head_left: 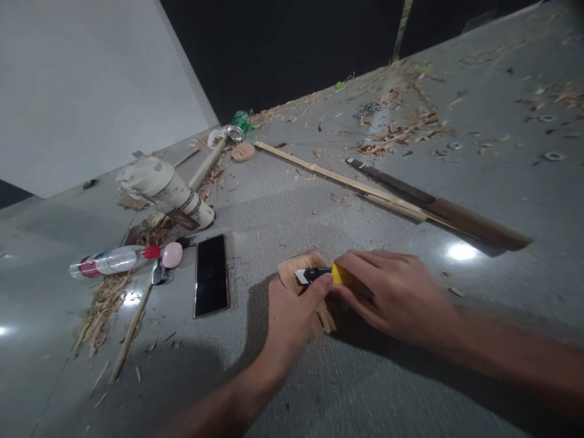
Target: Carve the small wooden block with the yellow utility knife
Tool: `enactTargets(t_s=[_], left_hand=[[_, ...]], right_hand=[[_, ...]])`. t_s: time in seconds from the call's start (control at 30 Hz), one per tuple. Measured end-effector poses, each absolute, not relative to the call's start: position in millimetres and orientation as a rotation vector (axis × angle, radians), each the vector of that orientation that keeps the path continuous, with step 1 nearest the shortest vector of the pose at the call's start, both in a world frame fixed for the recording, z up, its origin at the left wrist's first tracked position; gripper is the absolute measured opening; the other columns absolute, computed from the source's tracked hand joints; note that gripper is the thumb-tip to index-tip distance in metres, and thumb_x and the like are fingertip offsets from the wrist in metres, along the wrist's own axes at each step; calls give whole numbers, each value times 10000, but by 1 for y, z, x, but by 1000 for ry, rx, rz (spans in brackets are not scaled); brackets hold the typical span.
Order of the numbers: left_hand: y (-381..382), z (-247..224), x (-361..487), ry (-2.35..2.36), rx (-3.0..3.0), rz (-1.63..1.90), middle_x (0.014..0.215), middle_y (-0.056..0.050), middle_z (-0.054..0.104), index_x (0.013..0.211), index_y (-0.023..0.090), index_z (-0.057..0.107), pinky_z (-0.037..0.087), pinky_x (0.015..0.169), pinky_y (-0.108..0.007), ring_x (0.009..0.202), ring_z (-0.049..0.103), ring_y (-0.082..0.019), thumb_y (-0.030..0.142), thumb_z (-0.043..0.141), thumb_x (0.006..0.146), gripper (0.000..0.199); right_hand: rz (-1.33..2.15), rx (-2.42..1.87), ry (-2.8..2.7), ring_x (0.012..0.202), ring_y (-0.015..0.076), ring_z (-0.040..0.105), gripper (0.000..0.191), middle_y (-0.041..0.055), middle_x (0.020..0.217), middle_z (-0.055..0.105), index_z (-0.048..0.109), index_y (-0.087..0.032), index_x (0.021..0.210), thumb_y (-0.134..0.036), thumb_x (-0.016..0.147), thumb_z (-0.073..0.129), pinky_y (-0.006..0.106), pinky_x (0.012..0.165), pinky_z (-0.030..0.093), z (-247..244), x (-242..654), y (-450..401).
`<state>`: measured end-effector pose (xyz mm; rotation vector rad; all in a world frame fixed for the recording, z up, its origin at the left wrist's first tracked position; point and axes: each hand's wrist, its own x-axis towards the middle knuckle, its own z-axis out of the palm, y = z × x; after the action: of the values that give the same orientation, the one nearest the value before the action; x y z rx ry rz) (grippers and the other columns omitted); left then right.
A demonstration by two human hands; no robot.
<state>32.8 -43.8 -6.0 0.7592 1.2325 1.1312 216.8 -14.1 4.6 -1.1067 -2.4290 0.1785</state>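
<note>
My right hand (387, 289) is closed round a yellow and black utility knife (340, 275), its blade out and pointing left. The blade lies over a small block of pale wood (294, 266). Wrapped round that wood is my left hand (292, 310), its thumb stretched up against the black front of the knife. My left fingers are partly hidden behind the wood. Whether the blade's edge is cutting into the wood or just over it, I cannot tell.
Left of my hands lies a smartphone (212, 275). Beyond it are a white tumbler (168, 188), a plastic bottle (114, 261) and a hammer (157, 274). A bamboo strip (328, 173) and a dark machete-like blade (479, 225) lie ahead. A green can (239, 126) and wood shavings (396, 134) are farther off.
</note>
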Motion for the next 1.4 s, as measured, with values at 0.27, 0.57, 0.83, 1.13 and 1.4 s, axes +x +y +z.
enactTargets(t_s=[0.27,0.57,0.83,1.13,1.4], left_hand=[[-42,-8,31,1172,838,1120,935,-38,760,1029,187,791,595,781,-250,832,718,-162,378,857,843,274],[-42,-11,27,1070,788,1152,1026,-43,757,1153,219,760,583,882,-303,938,724,-197,375,857,858,348],[-43,-6,28,1155,590,1178,938,-57,781,1046,177,759,607,825,-340,884,765,-239,421,812,870,305],[-35,-2,28,846,385,1058,856,-154,770,1011,102,759,620,804,-438,886,771,-340,739,470,950,701],[-36,-1,28,894,479,1195,918,-67,750,1175,204,641,617,771,-395,790,753,-251,529,534,1016,377]], right_hand=[[370,-1075,-2444,641,194,646,325,38,781,699,620,-190,980,-431,1111,445,336,600,347,3,222,-10],[657,-1106,-2319,629,185,609,351,25,742,677,617,-202,951,-473,1103,455,315,576,358,0,220,-3],[724,-1122,-2199,560,136,518,357,-30,652,572,547,-233,838,-487,1086,508,287,549,335,-1,226,4],[750,-1092,-2184,554,136,518,344,-30,647,573,550,-234,837,-477,1078,513,283,543,338,-1,227,4],[738,-1061,-2167,550,127,488,332,-42,644,546,545,-233,827,-447,1079,517,281,540,325,0,230,6]])
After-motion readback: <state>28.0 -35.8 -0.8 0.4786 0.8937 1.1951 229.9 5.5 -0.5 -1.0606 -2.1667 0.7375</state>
